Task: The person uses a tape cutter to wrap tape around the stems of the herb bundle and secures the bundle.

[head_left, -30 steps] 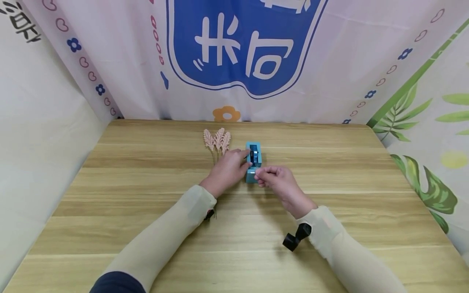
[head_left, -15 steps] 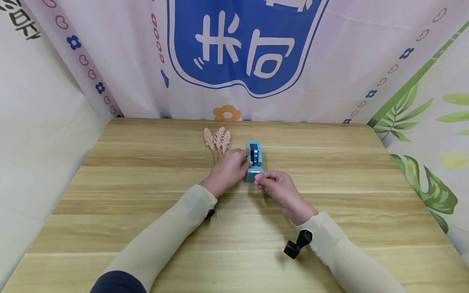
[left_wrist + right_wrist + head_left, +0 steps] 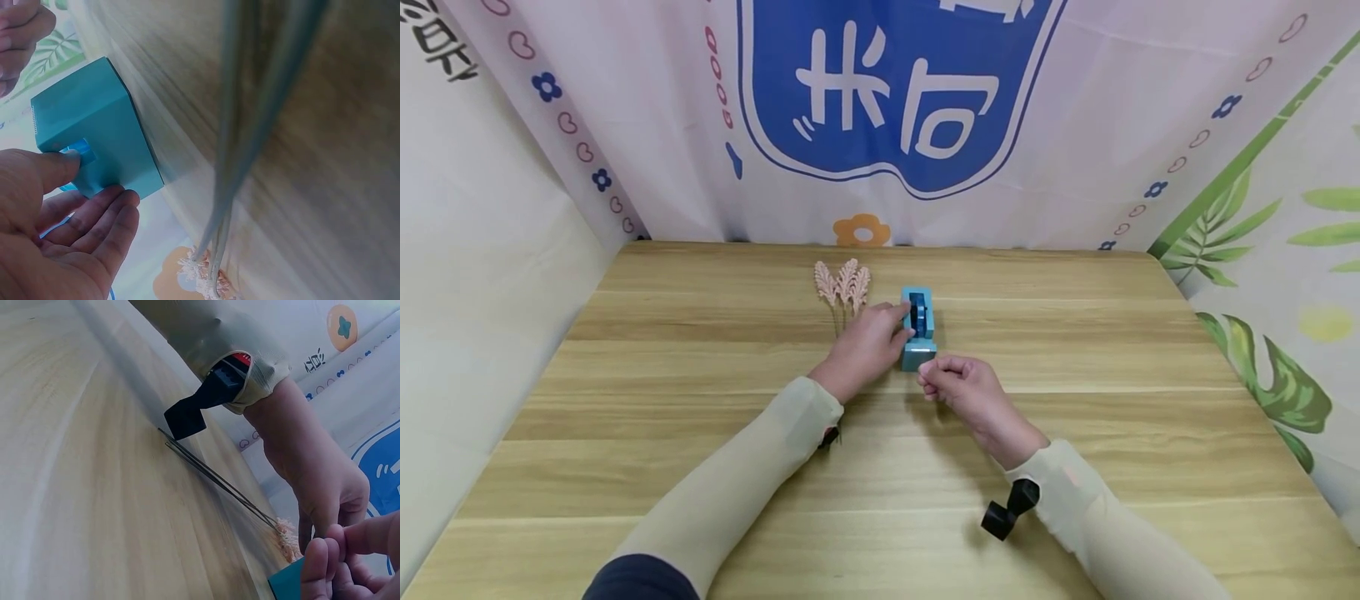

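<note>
Tape dispenser [image 3: 106,128], blue-green, sits on the table [image 3: 1075,333] where it did a second ago, its cutter edge facing the person. Just left of it, the left hand [image 3: 865,337] is unchanged: its grip is clamped on the dispenser, thumb by the roll [image 3: 920,315] and fingers against the left side.

At the dispenser's near end, the right hand [image 3: 973,392] is what has moved. A second ago its fingertips overlapped the front end, close to the cutter edge; now they are lower and nearer the person, by the near right corner. Its grip is together, thumb to forefinger; whether anything thin lies between is too small to tell. In the left wrist view, those fingers show apart from the dispenser's body.

Left of the dispenser, the pink flower sprigs [image 3: 845,282] lie as before, their stems passing under the left hand and wrist.
</note>
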The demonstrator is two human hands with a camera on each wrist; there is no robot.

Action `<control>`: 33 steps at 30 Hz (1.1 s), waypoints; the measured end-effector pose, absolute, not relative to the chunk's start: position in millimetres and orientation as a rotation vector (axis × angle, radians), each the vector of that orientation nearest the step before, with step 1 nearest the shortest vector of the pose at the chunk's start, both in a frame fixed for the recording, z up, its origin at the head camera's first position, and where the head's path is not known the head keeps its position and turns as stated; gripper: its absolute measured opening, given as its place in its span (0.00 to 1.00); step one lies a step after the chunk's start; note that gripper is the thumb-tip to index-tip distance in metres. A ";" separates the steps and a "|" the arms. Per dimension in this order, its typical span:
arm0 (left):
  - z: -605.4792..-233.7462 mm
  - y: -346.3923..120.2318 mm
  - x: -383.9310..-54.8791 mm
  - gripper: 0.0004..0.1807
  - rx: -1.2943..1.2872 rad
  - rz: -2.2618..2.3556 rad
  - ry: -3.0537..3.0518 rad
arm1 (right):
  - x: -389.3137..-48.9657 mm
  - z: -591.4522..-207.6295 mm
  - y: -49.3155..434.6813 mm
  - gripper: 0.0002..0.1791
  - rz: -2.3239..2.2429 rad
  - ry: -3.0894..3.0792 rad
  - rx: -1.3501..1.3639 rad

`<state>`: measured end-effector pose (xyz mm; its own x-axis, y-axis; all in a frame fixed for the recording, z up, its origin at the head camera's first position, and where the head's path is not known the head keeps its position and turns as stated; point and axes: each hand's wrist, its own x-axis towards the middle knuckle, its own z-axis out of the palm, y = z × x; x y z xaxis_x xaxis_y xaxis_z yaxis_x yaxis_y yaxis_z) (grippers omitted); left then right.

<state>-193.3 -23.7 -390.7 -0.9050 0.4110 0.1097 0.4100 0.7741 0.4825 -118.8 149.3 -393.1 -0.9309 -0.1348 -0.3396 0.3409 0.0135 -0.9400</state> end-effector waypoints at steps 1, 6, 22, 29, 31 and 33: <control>-390.7 -24.1 -193.3 0.26 0.684 0.804 2.957 | -118.1 -393.4 149.1 0.10 -1.983 1.963 0.205; -391.1 -25.7 -193.1 0.26 0.684 0.804 2.960 | -114.4 -394.6 147.5 0.11 -1.981 1.983 0.202; -388.4 -21.6 -191.1 0.26 0.693 0.788 2.964 | -100.6 -391.5 151.4 0.10 -1.999 1.966 0.247; -388.4 -22.3 -191.7 0.26 0.685 0.794 2.955 | -94.2 -391.2 151.2 0.10 -2.019 1.928 0.225; -388.4 -22.6 -191.7 0.26 0.686 0.795 2.951 | -92.4 -391.1 150.4 0.10 -2.027 1.916 0.220; -388.5 -23.1 -191.8 0.26 0.688 0.798 2.951 | -90.7 -391.0 149.6 0.10 -2.034 1.904 0.213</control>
<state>-191.8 -23.1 -388.5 -0.9036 0.4154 0.1044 0.4114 0.7740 0.4814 -90.7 149.6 -391.0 -0.9290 -0.1467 -0.3396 0.3485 -0.0391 -0.9365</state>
